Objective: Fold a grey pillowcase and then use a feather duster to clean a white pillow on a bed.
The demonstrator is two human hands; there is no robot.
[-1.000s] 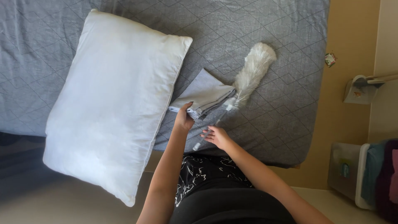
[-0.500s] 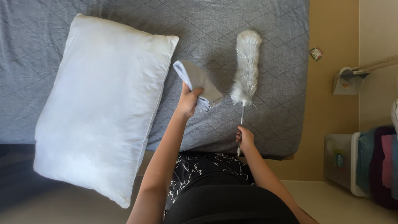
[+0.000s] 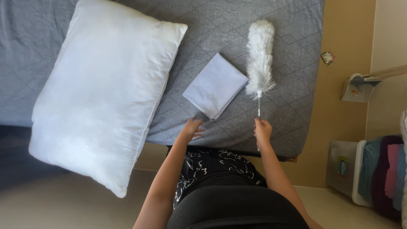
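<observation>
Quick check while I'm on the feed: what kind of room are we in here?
Most likely a bedroom at home. A bed with a grey quilted cover fills the view, with a large white pillow and a folded pale cloth on it. The right hand holds a white feather duster.

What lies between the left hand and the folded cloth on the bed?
Nothing visible. The left hand hovers open over bare grey bedspread, just short of the near corner of the folded cloth. The duster lies to the cloth's right, its handle in the right hand, and the pillow sits off to the left.
</observation>
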